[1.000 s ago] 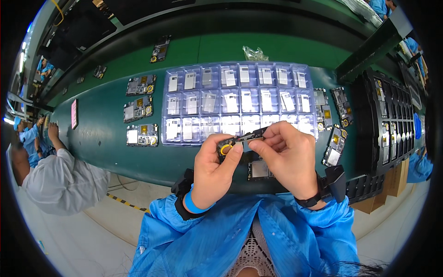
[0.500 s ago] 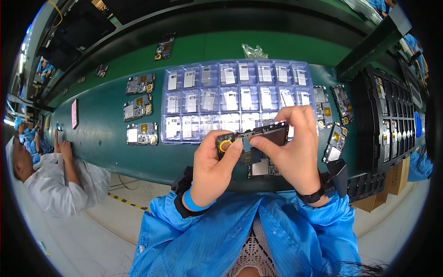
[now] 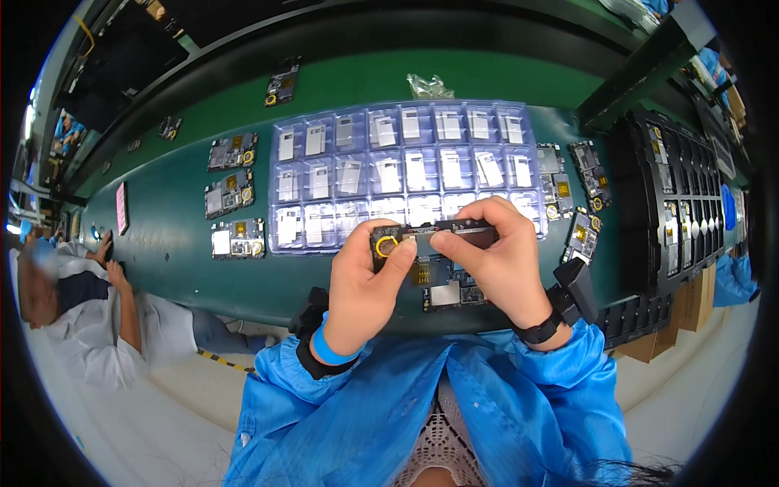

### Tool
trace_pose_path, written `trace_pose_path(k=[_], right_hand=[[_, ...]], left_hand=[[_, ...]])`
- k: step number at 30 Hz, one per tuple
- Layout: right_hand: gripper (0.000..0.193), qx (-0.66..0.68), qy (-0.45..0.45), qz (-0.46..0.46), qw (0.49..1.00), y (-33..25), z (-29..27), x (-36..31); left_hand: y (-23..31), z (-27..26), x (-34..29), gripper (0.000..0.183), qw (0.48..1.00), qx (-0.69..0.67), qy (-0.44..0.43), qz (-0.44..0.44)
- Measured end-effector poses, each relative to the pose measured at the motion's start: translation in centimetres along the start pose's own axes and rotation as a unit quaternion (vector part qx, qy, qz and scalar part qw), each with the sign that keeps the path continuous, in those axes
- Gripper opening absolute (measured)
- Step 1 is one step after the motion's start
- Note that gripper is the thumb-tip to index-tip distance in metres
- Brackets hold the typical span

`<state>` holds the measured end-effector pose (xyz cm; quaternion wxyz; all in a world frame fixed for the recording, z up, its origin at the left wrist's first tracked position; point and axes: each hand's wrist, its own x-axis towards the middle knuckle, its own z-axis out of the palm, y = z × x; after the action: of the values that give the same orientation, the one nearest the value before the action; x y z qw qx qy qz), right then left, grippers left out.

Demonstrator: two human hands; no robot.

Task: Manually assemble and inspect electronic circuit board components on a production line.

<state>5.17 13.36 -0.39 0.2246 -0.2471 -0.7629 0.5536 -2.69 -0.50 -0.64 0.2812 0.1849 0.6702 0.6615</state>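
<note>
Circuit board [image 3: 434,235], a small dark rectangular piece with a yellow ring at its left end, is pinched between our left hand [image 3: 361,288] and right hand [image 3: 495,260], both clamped on it just above the near edge of the green surface [image 3: 162,243]. We judge the work partly through, since finished-looking boards [image 3: 230,195] lie in a row at far left while more boards [image 3: 580,191] sit at the right. Behind it, the clear plastic tray [image 3: 406,166] is glossy and gridded, each pocket holding a flat silvery part.
</note>
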Motion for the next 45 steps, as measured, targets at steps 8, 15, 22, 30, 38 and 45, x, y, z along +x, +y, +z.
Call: trace_pose_path(k=[8, 15, 22, 30, 38, 45], right_hand=[[0.023, 0.118, -0.031, 0.095, 0.988, 0.8, -2.5, -0.2], [0.030, 0.039, 0.048, 0.017, 0.998, 1.6, -7.0, -0.8], [0.032, -0.064, 0.519, -0.030, 0.852, 5.2, -32.9, -1.9], [0.032, -0.170, 0.616, 0.167, 0.751, 12.9, -44.8, -4.9], [0.031, -0.473, 0.516, 0.186, 0.690, 14.1, -43.6, -3.9], [0.045, -0.616, 0.522, 0.188, 0.560, 9.9, -41.5, -2.5]], left_hand=[[0.1, 1.6, 1.3, 0.023, 0.996, -0.060, -0.070, -0.021], [0.4, 4.7, 2.3, 0.036, 0.984, -0.073, -0.164, -0.011], [-0.3, 2.6, 2.6, 0.048, 0.995, -0.064, -0.076, 0.015], [-1.4, 2.1, 3.4, 0.036, 0.999, -0.030, 0.025, -0.018], [-0.5, 1.9, 4.0, 0.034, 0.998, -0.047, 0.030, -0.018], [-1.4, -2.4, 4.3, 0.027, 0.994, -0.016, 0.083, 0.066]])
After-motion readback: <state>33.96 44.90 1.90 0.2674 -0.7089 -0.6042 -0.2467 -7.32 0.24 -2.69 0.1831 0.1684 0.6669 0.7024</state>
